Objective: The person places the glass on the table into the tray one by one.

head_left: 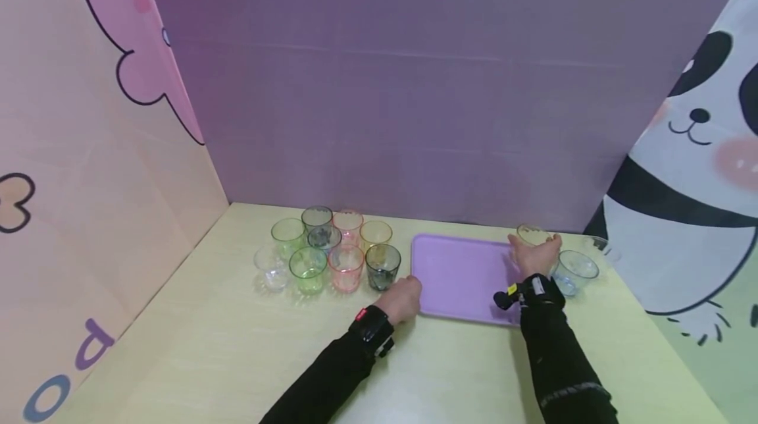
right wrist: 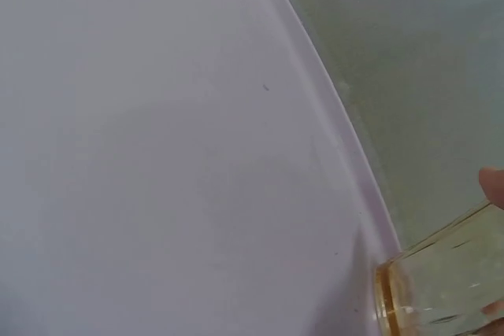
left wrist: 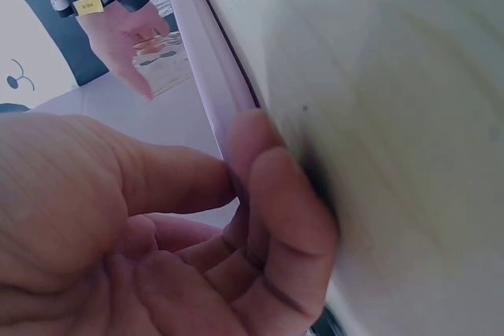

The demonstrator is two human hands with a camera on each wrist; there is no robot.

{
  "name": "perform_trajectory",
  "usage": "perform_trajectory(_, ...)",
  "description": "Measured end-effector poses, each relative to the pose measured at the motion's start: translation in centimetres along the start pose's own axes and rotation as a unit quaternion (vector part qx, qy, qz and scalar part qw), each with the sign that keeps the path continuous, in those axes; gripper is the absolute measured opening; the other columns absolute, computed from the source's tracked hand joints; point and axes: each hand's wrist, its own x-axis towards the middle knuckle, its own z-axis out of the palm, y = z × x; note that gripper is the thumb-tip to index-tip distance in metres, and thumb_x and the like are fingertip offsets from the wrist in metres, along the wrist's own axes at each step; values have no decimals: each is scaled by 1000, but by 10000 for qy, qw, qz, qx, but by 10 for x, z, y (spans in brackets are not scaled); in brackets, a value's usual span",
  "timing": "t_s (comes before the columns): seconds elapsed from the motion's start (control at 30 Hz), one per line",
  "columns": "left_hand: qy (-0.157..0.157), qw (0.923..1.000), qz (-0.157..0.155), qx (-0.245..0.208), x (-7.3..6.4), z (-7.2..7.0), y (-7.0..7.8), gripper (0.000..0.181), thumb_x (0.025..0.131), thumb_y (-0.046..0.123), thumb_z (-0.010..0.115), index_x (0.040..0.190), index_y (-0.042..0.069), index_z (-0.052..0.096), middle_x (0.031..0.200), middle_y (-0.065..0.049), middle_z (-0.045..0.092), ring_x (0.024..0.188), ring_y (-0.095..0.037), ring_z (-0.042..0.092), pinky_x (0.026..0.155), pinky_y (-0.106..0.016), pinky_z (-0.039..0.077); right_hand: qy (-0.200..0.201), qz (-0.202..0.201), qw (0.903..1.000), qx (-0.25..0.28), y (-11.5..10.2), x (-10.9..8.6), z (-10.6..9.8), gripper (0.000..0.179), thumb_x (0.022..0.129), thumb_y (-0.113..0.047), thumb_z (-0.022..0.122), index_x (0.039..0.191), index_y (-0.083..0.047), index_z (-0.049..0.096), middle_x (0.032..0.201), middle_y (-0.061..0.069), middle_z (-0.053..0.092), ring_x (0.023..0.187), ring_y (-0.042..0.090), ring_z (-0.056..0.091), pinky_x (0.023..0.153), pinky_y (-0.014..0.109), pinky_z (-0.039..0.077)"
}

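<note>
A flat purple tray [head_left: 458, 279] lies on the table. At its near left corner my left hand [head_left: 403, 299] pinches the rim between thumb and curled fingers, as the left wrist view shows close up. My right hand [head_left: 534, 258] is at the tray's far right corner, with its fingers around a yellow-tinted glass [head_left: 531, 234]. In the right wrist view that glass [right wrist: 441, 289] has its amber base at the tray's rim; only a bit of the fingers shows there. Close to the right hand's outer side stands a light blue glass [head_left: 574, 274].
Left of the tray, several tumblers stand grouped: a clear one [head_left: 275, 272], a green one [head_left: 308, 274], a pink one [head_left: 346, 270], a dark grey one [head_left: 383, 270] and others behind. Another clear glass [head_left: 595, 243] is at the far right. A purple backdrop [head_left: 379, 114] closes the table's back.
</note>
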Motion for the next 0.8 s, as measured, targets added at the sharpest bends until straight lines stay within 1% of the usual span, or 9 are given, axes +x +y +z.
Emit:
perform_trajectory(0.1, -2, 10000, -9, -20, 0, 0, 0, 22, 81, 5, 55, 100, -6, 53, 78, -11, 56, 64, -20, 53, 50, -27, 43, 169, -248, 9995, -86, -3, 1, 0, 100, 70, -39, 71, 143, -15, 7, 147, 10, 20, 134, 26, 21, 111, 36, 17)
perform_trajectory(0.2, -4, 10000, -25, -23, 0, 0, 0, 21, 82, 5, 54, 100, -6, 53, 78, -11, 56, 64, -20, 53, 49, -27, 43, 213, -429, 9987, -149, -7, 0, -1, 100, 71, -40, 71, 144, -17, 6, 149, 8, 15, 135, 24, 16, 111, 36, 13)
perform_trajectory(0.3, -31, 10000, -49, -7, 0, 0, 1, 22, 82, 6, 55, 101, -6, 53, 79, -11, 56, 66, -20, 53, 51, -27, 44, 205, -511, 9983, -196, -10, -1, -2, 100, 72, -41, 70, 144, -16, 5, 149, 8, 13, 136, 25, 14, 112, 37, 12)
perform_trajectory(0.43, -75, 9999, -113, -17, 0, 0, 1, 24, 82, 6, 55, 103, -6, 52, 81, -12, 56, 67, -20, 54, 53, -27, 44, 257, -596, 9977, -188, -14, -3, -3, 96, 73, -41, 69, 144, -17, 8, 149, 8, 15, 136, 25, 16, 112, 37, 13)
perform_trajectory(0.6, -20, 10000, -83, -11, 0, 0, 1, 22, 81, 5, 55, 100, -6, 53, 79, -11, 56, 66, -20, 53, 53, -28, 45, 361, -710, 9968, -66, -19, -7, -5, 93, 73, -41, 69, 143, -17, 14, 148, 9, 19, 135, 24, 18, 111, 35, 14)
perform_trajectory(0.73, -20, 10000, -51, -6, 0, 1, 0, 22, 81, 6, 55, 100, -6, 53, 79, -11, 56, 66, -19, 53, 52, -27, 44, 393, -751, 9964, 5, -22, -8, -8, 93, 72, -47, 67, 143, -16, 15, 148, 8, 20, 135, 23, 18, 111, 33, 14)
perform_trajectory(0.8, -44, 10000, -62, -13, 0, 1, 0, 23, 82, 6, 55, 101, -6, 53, 80, -11, 56, 66, -19, 53, 52, -27, 44, 370, -776, 9963, 48, -23, -9, -9, 93, 72, -50, 66, 143, -18, 15, 148, 5, 20, 135, 21, 18, 111, 32, 14)
